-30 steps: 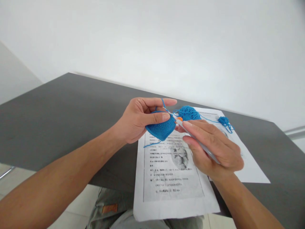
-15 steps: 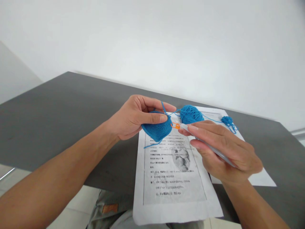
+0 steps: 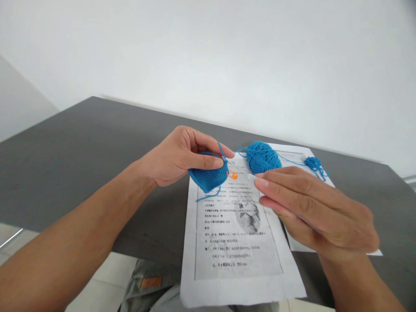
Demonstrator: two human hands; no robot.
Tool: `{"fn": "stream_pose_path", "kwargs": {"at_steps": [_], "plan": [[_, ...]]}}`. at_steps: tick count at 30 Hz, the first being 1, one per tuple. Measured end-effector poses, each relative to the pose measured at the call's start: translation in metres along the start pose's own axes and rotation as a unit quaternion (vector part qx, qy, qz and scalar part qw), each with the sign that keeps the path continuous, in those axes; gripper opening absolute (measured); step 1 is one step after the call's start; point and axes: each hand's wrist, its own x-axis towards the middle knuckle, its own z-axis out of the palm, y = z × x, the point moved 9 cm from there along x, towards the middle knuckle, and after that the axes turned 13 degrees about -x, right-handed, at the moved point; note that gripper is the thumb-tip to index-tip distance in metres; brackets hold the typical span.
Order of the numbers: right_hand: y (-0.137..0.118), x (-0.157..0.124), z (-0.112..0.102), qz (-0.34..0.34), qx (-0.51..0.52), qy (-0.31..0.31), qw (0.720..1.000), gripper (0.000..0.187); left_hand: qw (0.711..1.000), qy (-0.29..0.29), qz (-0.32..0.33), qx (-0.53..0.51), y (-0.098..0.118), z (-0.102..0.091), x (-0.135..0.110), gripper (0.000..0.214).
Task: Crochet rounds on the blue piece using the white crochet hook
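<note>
Pinching blue crochet piece (image 3: 208, 180) in left hand (image 3: 175, 156)

Crochet piece (image 3: 208, 178): blue, small, rounded fan shape, tight sts. Pinched betw. thumb & fingers of L hand (image 3: 175, 156), held up, curved edge down. Short tail strand dangles under it. Marker (image 3: 232, 175): orange, clip type, hangs at piece's right corner. Yarn (image 3: 221, 150): blue strand, runs up over L index finger. Hook (image 3: 251, 177): pale, only tip shows, blurred, poking past R hand (image 3: 312, 208) fingertips; shaft hidden under fingers. Tip near marker, apart from it.
</note>
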Motion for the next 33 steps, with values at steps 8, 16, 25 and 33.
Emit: {"fn": "stream_pose_path", "kwargs": {"at_steps": [8,16,25,33], "plan": [[0.004,0.002,-0.001,0.035,0.022,-0.023,0.999,0.059,0.999,-0.023,0.015,0.028,0.003,0.002,0.001,0.013],[0.020,-0.005,0.001,0.139,0.093,0.006,0.986,0.053,0.998,-0.024,0.006,0.055,-0.002,-0.001,0.005,0.011],[0.009,0.001,0.006,0.034,0.032,-0.042,0.998,0.056,0.998,-0.020,-0.001,0.055,-0.003,-0.004,0.008,0.010],[0.010,0.004,0.000,0.033,0.055,-0.055,0.996,0.057,0.996,-0.038,-0.024,0.072,-0.007,-0.003,0.007,0.011]]}}
